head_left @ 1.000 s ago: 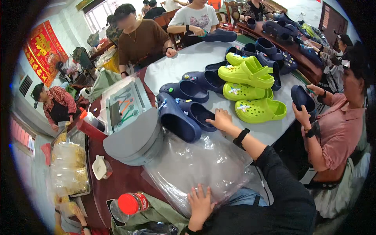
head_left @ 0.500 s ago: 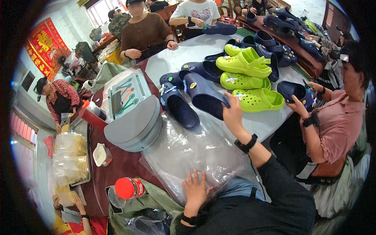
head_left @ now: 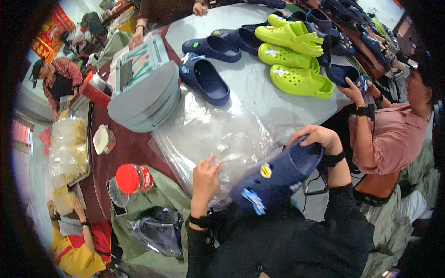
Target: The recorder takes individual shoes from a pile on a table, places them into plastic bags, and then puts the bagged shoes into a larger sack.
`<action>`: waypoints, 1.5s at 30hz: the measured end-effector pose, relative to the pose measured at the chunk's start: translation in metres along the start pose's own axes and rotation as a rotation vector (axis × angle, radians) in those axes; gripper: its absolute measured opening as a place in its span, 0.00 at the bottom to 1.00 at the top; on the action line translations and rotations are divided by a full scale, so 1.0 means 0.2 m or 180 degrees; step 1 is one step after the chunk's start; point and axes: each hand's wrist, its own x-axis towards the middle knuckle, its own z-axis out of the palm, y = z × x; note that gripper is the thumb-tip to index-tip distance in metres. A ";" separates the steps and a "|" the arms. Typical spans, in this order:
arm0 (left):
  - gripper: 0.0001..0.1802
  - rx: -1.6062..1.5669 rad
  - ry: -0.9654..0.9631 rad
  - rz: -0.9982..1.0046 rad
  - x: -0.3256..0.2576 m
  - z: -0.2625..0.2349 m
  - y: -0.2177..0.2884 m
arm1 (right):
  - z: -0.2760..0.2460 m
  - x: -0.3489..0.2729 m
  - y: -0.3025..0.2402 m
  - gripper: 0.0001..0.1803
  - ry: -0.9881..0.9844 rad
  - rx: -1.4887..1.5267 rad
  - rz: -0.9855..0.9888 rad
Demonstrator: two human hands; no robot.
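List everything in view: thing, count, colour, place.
navy clog: one, dark blue with charms, held near the person's chest
clear plastic bags: a stack, transparent, table edge
navy clogs on table: several, dark blue, centre and far side
green clogs: about four, lime, far right of table
grey trays: a stack, grey, left of the bags
red-lidded jar: one, clear, left edge
seated co-worker: one, pink shirt, right, holding a navy clog
left hand: on the plastic bags
right hand: gripping the navy clog

Navy clog, lime-green clogs
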 end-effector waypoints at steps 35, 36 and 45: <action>0.10 -0.1039 0.0225 -0.0515 0.06 -0.10 0.05 | 0.36 -0.24 0.18 0.16 0.1906 0.1543 0.0887; 0.10 -0.1025 0.0241 -0.0510 0.05 -0.11 0.07 | 0.39 -0.21 0.18 0.17 0.1866 0.1489 0.0689; 0.26 -0.1037 0.0217 -0.0179 0.06 -0.19 0.27 | 0.70 -0.09 0.22 0.21 0.2385 -0.1098 -0.0462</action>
